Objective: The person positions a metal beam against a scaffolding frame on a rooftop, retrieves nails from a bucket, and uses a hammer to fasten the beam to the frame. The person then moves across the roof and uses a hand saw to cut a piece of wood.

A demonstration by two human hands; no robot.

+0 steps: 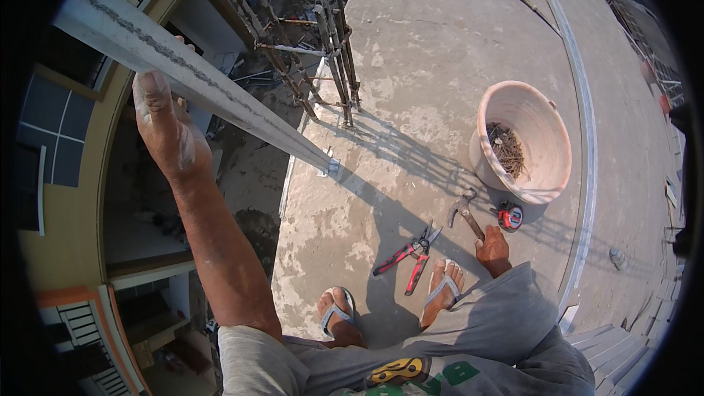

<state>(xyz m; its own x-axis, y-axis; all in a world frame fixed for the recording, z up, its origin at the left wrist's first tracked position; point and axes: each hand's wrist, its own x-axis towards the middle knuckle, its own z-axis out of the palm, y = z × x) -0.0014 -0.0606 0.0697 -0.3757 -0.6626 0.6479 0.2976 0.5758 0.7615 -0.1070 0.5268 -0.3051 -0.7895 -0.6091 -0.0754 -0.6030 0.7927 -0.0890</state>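
Observation:
A long pale grey metal post (242, 106) leans up from the slab's edge toward the upper left, a dark seam running along it. My left hand (174, 136) is wrapped round its upper part, thumb in front and fingertips showing behind. A small metal bracket (332, 166) sits at the post's foot. Low at the right, my right hand (494, 249) grips the handle of a claw hammer (462, 205), its head near the slab. Red-and-black tin snips (414, 252) lie with blades apart to the hammer's left. A red-and-black tape measure (510, 215) rests just beyond my right hand.
A pinkish bucket (544, 128) with nails or scraps inside stands at the right. Behind it runs a long metal channel (584, 117). The slab's edge drops off at left, beside tied wooden poles (334, 37). A yellowish building (70, 249) stands across the gap.

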